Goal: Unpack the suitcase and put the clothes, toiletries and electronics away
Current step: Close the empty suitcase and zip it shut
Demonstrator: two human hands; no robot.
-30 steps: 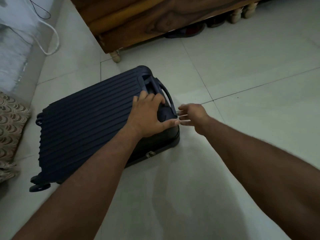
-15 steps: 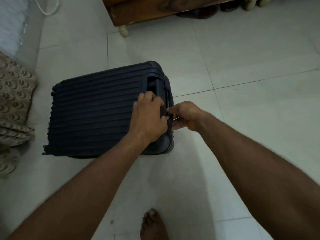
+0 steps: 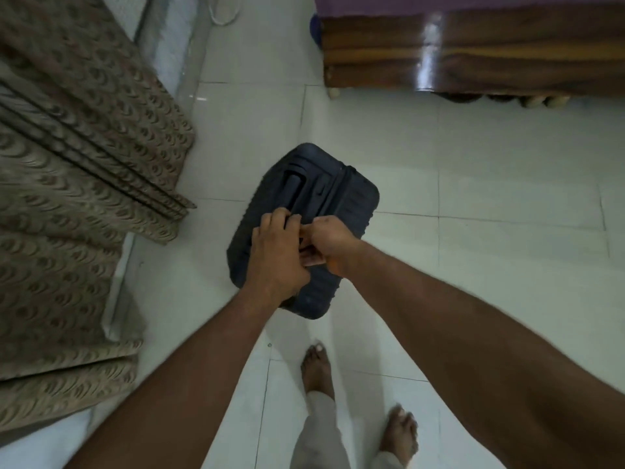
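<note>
A dark navy ribbed hard-shell suitcase [image 3: 341, 194] stands upright on the white tiled floor, seen from above, and it is closed. Its telescopic handle [image 3: 296, 187] is pushed down into its recess on the top. My left hand [image 3: 275, 255] lies over the near top edge with its fingers curled onto the shell. My right hand [image 3: 329, 243] is a closed fist touching the left, gripping something on the suitcase top that its fingers hide. No clothes, toiletries or electronics are in sight.
A brown patterned curtain [image 3: 67, 198] hangs along the left. A wooden bed frame [image 3: 473, 55] crosses the top right, with footwear [image 3: 527, 99] under it. My bare feet [image 3: 316, 370] are on the tiles just behind the suitcase. A white cable [image 3: 223, 15] loops at the top.
The suitcase lay flat on the floor and now stands upright. My view has risen higher above it. My two hands have come together on its top.
</note>
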